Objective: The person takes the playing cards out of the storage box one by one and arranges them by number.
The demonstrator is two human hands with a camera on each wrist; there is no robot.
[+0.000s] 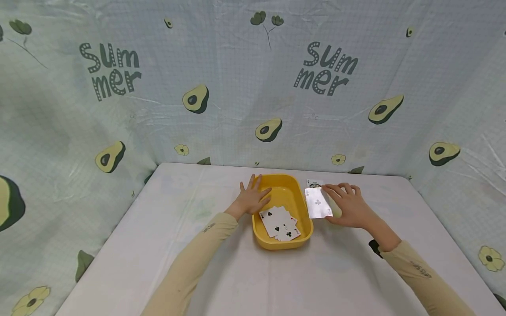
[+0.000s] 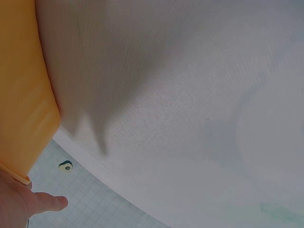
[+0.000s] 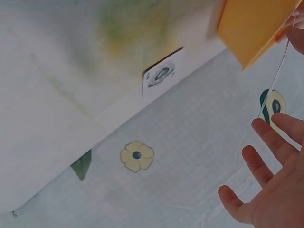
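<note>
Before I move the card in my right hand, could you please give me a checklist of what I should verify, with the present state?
1. Held card pinched in the right hand: ok.
2. Left hand at the left rim of the yellow tray: ok.
3. Tray standing level on the table: ok.
4. Free room in the tray: ok, the loose cards lie in its near half.
5. Held card over the tray's middle: not ok, it is at the right rim.
6. Other card on the table, single or stacked: cannot tell.

Bright head view, sheen on card [image 1: 317, 204]; wrist views dimmer.
</note>
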